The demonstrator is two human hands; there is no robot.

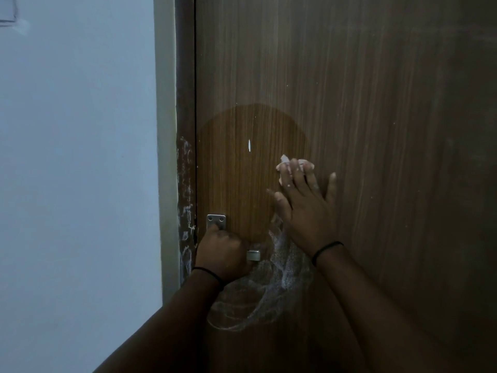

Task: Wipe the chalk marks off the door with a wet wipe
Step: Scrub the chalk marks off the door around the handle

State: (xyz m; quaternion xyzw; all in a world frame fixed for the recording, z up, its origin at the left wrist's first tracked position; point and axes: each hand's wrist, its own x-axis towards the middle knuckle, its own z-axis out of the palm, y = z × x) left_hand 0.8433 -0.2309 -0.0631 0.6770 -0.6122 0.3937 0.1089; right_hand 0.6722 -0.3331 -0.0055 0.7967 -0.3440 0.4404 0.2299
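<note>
Head view of a brown wood-grain door (376, 103) beside a pale wall (75, 157). The right hand (306, 203) lies flat against the door with fingers straight and spread, pressing a crumpled white wet wipe (289, 164) under the fingertips; parts of the wipe show above and between the fingers. The left hand (222, 251) is curled round a metal door handle (252, 254), of which only the end block shows at the hand's right; the handle's upper mounting plate (216, 221), with two screws, sits just above the knuckles. Each wrist carries a thin black band. A darker, glossier oval patch (242, 170) covers the door above the handle, reaching from the door's left edge to the right hand; one small white fleck (249, 145) remains within it. White chalk marks (269, 286) lie as smeared, looping scribbles below the right hand and between the two forearms. Further white streaks (185, 197) run down the dark door frame (185, 76) at left.
</note>
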